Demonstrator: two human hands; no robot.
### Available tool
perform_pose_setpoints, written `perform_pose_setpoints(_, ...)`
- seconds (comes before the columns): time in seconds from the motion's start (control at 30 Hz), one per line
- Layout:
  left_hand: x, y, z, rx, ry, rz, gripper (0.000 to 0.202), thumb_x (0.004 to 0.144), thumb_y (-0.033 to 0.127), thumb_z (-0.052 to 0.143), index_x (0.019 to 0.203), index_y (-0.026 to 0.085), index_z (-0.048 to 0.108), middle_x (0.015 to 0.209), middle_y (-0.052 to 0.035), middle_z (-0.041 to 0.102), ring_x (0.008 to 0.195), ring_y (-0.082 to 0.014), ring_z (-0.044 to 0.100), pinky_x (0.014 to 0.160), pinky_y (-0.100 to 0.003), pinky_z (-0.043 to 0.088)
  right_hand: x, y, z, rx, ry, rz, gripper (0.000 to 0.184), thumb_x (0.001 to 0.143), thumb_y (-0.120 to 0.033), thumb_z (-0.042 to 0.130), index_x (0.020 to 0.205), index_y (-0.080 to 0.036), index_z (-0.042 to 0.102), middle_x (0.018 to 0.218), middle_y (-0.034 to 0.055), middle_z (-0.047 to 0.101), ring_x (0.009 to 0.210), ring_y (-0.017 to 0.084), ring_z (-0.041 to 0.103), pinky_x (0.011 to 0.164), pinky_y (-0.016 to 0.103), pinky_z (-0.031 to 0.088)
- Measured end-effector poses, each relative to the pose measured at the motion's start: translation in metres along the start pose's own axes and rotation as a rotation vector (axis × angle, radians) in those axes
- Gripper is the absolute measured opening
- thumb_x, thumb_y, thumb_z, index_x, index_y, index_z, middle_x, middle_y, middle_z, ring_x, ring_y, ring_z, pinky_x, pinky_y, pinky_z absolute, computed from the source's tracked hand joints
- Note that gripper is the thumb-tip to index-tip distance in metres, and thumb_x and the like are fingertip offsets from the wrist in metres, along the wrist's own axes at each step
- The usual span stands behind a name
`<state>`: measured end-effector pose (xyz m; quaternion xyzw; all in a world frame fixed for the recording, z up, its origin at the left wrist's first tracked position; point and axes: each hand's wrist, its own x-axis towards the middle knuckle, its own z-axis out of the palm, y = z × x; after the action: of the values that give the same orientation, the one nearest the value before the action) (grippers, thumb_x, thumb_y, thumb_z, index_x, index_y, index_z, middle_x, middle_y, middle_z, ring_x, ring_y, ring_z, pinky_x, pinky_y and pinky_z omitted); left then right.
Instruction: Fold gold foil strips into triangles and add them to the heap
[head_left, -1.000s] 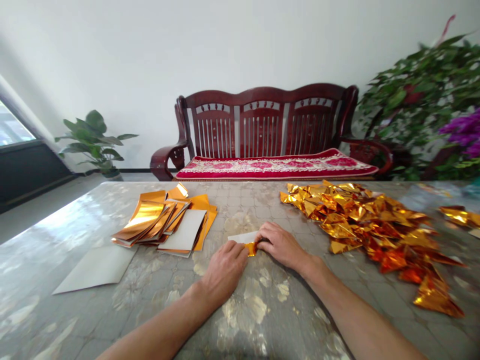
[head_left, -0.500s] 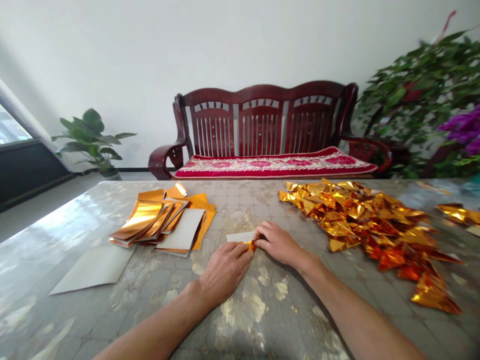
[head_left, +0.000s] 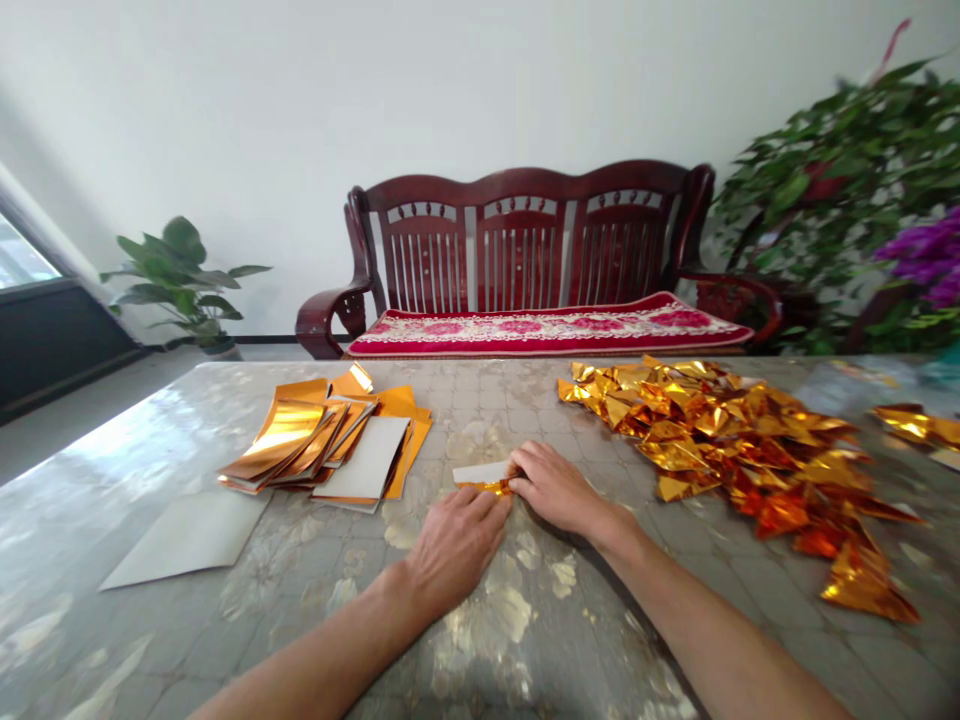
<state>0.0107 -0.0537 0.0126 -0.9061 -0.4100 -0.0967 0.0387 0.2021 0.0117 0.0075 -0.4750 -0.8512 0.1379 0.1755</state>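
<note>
A partly folded sheet of gold foil paper (head_left: 480, 474) lies on the table, its pale backing up at the far side and a shiny gold strip along the near fold. My left hand (head_left: 463, 535) bears on the near edge with its fingers close together; the thumb is hidden. At the right end, my right hand (head_left: 551, 485) pinches the sheet between thumb and curled fingers. What lies under the left fingertips is covered.
Left of my hands lies a loose stack of gold foil sheets (head_left: 289, 440), with a single pale sheet (head_left: 187, 540) nearer me. A heap of folded gold foil pieces (head_left: 720, 430) spreads on the right. Behind the table stands a dark wooden bench (head_left: 517, 250).
My left fingers have drawn slightly towards me, so more of the gold strip and the pale backing shows. The right hand keeps its pinch almost in place.
</note>
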Motion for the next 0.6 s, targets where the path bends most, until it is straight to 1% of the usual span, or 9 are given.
perform_pose_setpoints(0.2, 0.001, 0.000, 0.000, -0.030, -0.006, -0.019, 0.017, 0.097, 0.024, 0.048, 0.110, 0.021, 0.058, 0.102, -0.0045, 0.064, 0.098, -0.0229, 0.058, 0.088, -0.038, 0.051, 0.002, -0.004, 0.002, -0.040, 0.021, 0.052, 0.008, 0.088, -0.015, 0.053, 0.088, -0.021, 0.059, 0.097, 0.0036, 0.061, 0.094, 0.018, 0.054, 0.082, 0.030, 0.037)
perform_pose_setpoints(0.33, -0.004, -0.003, -0.002, -0.108, 0.017, -0.012, 0.023, 0.095, 0.023, 0.051, 0.117, 0.023, 0.058, 0.113, -0.0047, 0.064, 0.106, -0.0227, 0.057, 0.095, -0.039, 0.049, 0.001, -0.004, 0.003, -0.042, 0.056, 0.024, 0.009, 0.089, -0.015, 0.052, 0.089, -0.021, 0.059, 0.097, 0.0030, 0.062, 0.093, 0.018, 0.055, 0.080, 0.028, 0.037)
perform_pose_setpoints(0.43, -0.007, -0.009, -0.002, -0.232, 0.040, 0.005, 0.024, 0.098, 0.022, 0.046, 0.117, 0.024, 0.060, 0.117, -0.0036, 0.064, 0.109, -0.0204, 0.058, 0.099, -0.036, 0.046, 0.000, -0.003, 0.003, -0.031, 0.051, 0.010, 0.010, 0.088, -0.013, 0.052, 0.089, -0.021, 0.059, 0.096, 0.0024, 0.063, 0.092, 0.018, 0.056, 0.079, 0.028, 0.037)
perform_pose_setpoints(0.5, -0.006, -0.016, 0.000, -0.349, 0.050, -0.037, 0.025, 0.100, 0.020, 0.041, 0.113, 0.024, 0.061, 0.113, -0.0024, 0.065, 0.104, -0.0174, 0.060, 0.094, -0.031, 0.048, 0.000, -0.002, 0.003, -0.024, 0.045, 0.018, 0.012, 0.088, -0.012, 0.052, 0.093, -0.021, 0.059, 0.096, 0.0024, 0.064, 0.092, 0.018, 0.056, 0.078, 0.028, 0.037)
perform_pose_setpoints(0.6, 0.000, -0.026, 0.007, -0.493, 0.119, -0.219, 0.022, 0.098, 0.016, 0.041, 0.099, 0.021, 0.062, 0.097, -0.0016, 0.064, 0.087, -0.0144, 0.062, 0.078, -0.025, 0.049, 0.001, -0.001, 0.001, -0.037, 0.052, 0.010, 0.019, 0.086, -0.012, 0.055, 0.102, -0.021, 0.060, 0.102, 0.0037, 0.064, 0.098, 0.019, 0.055, 0.082, 0.028, 0.037)
